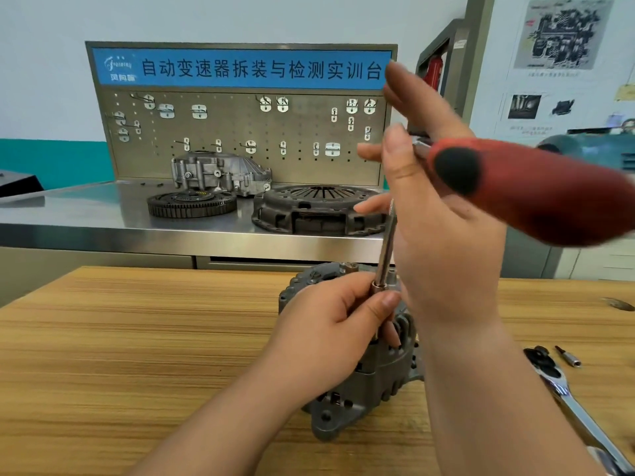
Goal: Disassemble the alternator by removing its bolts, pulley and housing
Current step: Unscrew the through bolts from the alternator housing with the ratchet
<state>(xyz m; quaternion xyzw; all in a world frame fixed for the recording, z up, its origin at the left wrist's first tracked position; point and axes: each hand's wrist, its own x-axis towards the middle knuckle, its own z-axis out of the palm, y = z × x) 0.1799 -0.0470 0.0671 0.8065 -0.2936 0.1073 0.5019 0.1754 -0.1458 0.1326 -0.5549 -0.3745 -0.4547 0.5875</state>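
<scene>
Two hands on driver [385, 249]: my left hand [330, 324] pinches its socket end atop alternator [371, 389]; right hand [446, 252] straight-fingered, palm against handle [532, 187].

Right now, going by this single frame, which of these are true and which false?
1. The left hand grips the lower end of the nut driver on top of the alternator. True.
2. The right hand holds the ratchet wrench. False: the ratchet wrench lies on the wooden table, to the right of the alternator; the right hand is up at the nut driver.
3. The nut driver's handle is red and black. True.
4. The clutch pressure plate sits on the wooden table next to the alternator. False: it rests on the steel bench behind, in front of the pegboard.
</scene>
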